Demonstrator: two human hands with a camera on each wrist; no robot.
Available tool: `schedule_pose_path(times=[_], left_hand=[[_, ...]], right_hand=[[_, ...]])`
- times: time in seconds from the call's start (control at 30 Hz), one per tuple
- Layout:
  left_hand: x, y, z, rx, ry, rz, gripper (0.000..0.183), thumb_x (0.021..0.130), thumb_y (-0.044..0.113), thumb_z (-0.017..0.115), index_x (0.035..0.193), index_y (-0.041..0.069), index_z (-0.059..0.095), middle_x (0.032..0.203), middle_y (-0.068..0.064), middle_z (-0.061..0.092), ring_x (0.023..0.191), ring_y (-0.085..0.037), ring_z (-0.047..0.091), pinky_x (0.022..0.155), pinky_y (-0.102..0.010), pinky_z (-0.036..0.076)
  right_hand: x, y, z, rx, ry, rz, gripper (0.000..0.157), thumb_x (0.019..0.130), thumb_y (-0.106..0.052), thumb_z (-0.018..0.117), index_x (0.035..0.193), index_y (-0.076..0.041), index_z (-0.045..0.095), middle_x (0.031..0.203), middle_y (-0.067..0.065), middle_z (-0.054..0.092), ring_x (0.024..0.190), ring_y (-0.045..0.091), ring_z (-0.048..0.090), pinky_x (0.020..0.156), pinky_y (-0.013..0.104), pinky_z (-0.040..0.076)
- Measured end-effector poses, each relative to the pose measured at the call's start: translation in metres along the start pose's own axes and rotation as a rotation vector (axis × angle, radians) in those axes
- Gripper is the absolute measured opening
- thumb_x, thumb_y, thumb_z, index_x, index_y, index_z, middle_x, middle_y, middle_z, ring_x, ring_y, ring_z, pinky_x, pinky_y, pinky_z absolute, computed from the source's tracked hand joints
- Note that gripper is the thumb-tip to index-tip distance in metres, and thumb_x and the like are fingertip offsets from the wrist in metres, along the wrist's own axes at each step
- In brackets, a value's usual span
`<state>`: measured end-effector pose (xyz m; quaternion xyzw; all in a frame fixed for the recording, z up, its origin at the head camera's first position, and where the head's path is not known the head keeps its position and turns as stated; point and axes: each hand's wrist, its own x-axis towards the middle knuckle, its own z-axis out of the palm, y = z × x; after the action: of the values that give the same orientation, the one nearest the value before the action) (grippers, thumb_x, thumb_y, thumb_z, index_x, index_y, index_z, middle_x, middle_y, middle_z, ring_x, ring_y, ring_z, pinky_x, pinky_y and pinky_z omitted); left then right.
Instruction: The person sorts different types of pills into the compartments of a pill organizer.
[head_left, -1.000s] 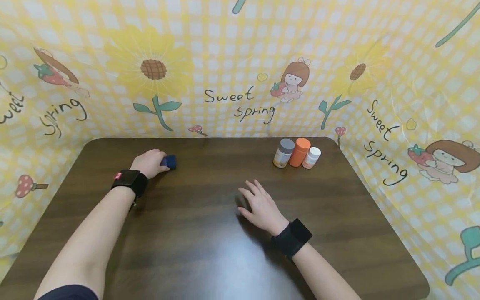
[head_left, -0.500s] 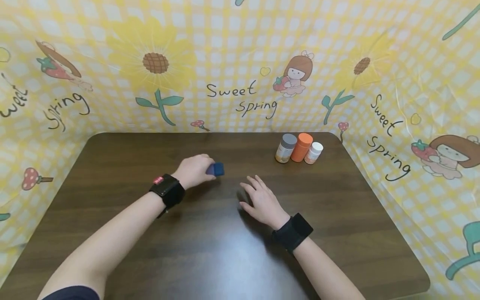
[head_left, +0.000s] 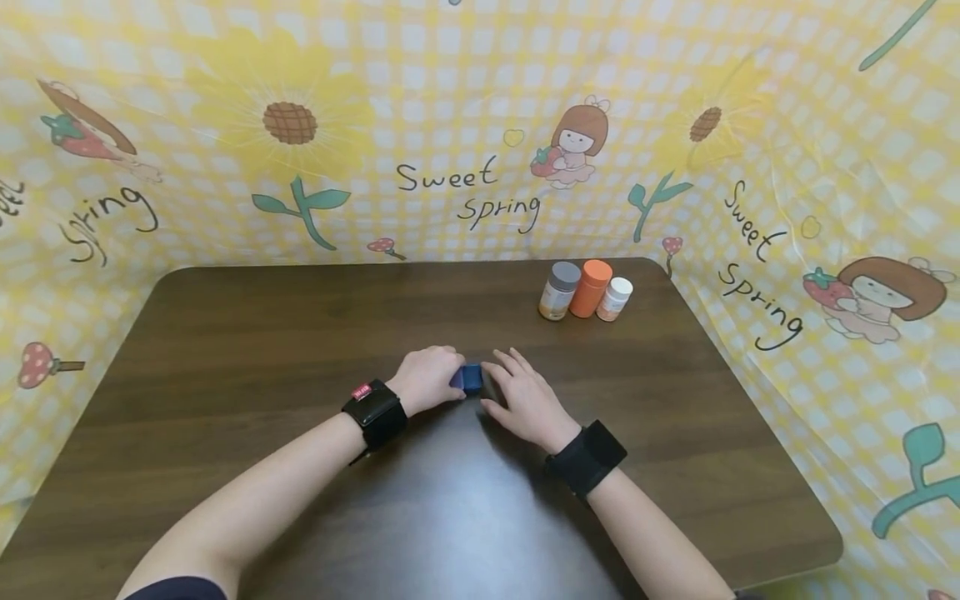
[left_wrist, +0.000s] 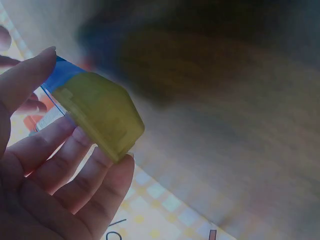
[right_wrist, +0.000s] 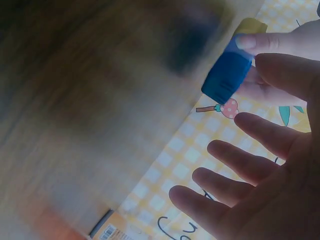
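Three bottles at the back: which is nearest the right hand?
The grey-capped bottle, leftmost in the head view; the orange bottle and white-capped bottle stand farther from the right hand.

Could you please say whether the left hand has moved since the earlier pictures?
Yes: against the table's far edge, the left hand has moved rightward and away from it.

blue-and-yellow container (left_wrist: pixel 102 112): smooth, translucent-looking plastic
tabletop (head_left: pixel 660 433): wood-grained, smooth, softly glossy
backdrop (head_left: pixel 442 100): creased printed sheeting (cloth or plastic, hard to tell)
orange bottle (head_left: pixel 591 289): smooth plastic
grey-lidded bottle (head_left: pixel 559 292): smooth plastic, matt on top
right wristband (head_left: pixel 587 457): matt, cloth-like
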<state>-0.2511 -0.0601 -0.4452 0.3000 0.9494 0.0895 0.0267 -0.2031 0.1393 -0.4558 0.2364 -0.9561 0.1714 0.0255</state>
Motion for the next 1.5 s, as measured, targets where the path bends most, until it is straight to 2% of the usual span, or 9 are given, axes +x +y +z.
schedule_pose_path(times=[0.17,0.3,0.47,0.6,0.73,1.0,1.17,1.37,1.5], left_hand=[[-0.002,0.0,0.005,0.005,0.002,-0.001,0.04,0.081,0.034,0.084,0.109,0.008,0.072,0.098,-0.007,0.07,0.085,-0.022,0.064,0.068,-0.039,0.055],[-0.003,-0.001,0.005,0.019,0.013,0.001,0.051,0.079,0.038,0.084,0.117,0.007,0.07,0.105,-0.009,0.07,0.092,-0.025,0.064,0.073,-0.042,0.056],[-0.004,-0.001,0.003,0.009,0.035,-0.011,0.056,0.076,0.038,0.086,0.118,0.005,0.07,0.106,-0.009,0.069,0.093,-0.026,0.062,0.075,-0.043,0.055],[-0.005,0.0,0.003,-0.032,0.043,-0.021,0.049,0.077,0.033,0.086,0.114,0.005,0.071,0.103,-0.009,0.068,0.094,-0.025,0.063,0.077,-0.043,0.056],[-0.007,0.002,0.006,-0.082,0.06,-0.034,0.04,0.08,0.026,0.085,0.111,0.005,0.072,0.102,-0.009,0.067,0.094,-0.025,0.066,0.079,-0.043,0.057],[-0.01,0.005,0.01,-0.121,0.116,-0.061,0.03,0.081,0.019,0.084,0.105,0.005,0.074,0.102,-0.01,0.069,0.094,-0.027,0.067,0.079,-0.044,0.057],[-0.012,0.007,0.011,-0.139,0.121,-0.085,0.03,0.08,0.018,0.085,0.106,0.005,0.074,0.104,-0.01,0.071,0.096,-0.027,0.068,0.081,-0.046,0.057],[-0.015,0.008,0.013,-0.149,0.14,-0.103,0.029,0.077,0.017,0.087,0.101,0.007,0.075,0.099,-0.01,0.071,0.092,-0.027,0.068,0.078,-0.046,0.057],[-0.015,0.008,0.014,-0.151,0.141,-0.123,0.028,0.075,0.016,0.088,0.098,0.008,0.076,0.096,-0.009,0.071,0.09,-0.026,0.068,0.077,-0.045,0.056]], right_hand=[[0.003,0.002,-0.001,0.002,-0.021,-0.001,0.057,0.093,-0.03,0.072,0.142,-0.007,0.055,0.153,0.019,0.048,0.147,0.042,0.039,0.109,0.061,0.043],[0.008,0.007,-0.002,-0.004,-0.01,-0.059,0.054,0.094,-0.028,0.071,0.141,-0.005,0.056,0.151,0.02,0.05,0.145,0.041,0.042,0.11,0.057,0.044],[0.022,0.016,-0.003,-0.031,0.034,-0.237,0.045,0.095,-0.025,0.07,0.134,-0.004,0.062,0.141,0.017,0.06,0.136,0.033,0.054,0.109,0.046,0.048],[0.033,0.024,0.0,-0.072,0.046,-0.412,0.036,0.094,-0.022,0.072,0.125,-0.004,0.067,0.131,0.014,0.066,0.124,0.027,0.063,0.103,0.038,0.053],[0.037,0.027,0.003,-0.099,0.046,-0.513,0.033,0.092,-0.02,0.073,0.12,-0.003,0.069,0.125,0.013,0.068,0.116,0.024,0.066,0.098,0.035,0.054],[0.041,0.029,0.011,-0.154,0.064,-0.579,0.03,0.093,-0.018,0.073,0.118,-0.002,0.073,0.12,0.011,0.07,0.109,0.02,0.069,0.092,0.031,0.057],[0.039,0.026,0.014,-0.191,0.087,-0.621,0.027,0.093,-0.015,0.072,0.115,0.0,0.074,0.116,0.013,0.071,0.104,0.021,0.071,0.089,0.03,0.058],[0.038,0.024,0.014,-0.237,0.115,-0.683,0.024,0.093,-0.013,0.072,0.112,0.001,0.075,0.112,0.015,0.072,0.101,0.021,0.072,0.087,0.028,0.058],[0.039,0.022,0.012,-0.234,0.104,-0.707,0.023,0.093,-0.012,0.072,0.111,0.001,0.075,0.11,0.014,0.073,0.1,0.02,0.072,0.086,0.028,0.058]])
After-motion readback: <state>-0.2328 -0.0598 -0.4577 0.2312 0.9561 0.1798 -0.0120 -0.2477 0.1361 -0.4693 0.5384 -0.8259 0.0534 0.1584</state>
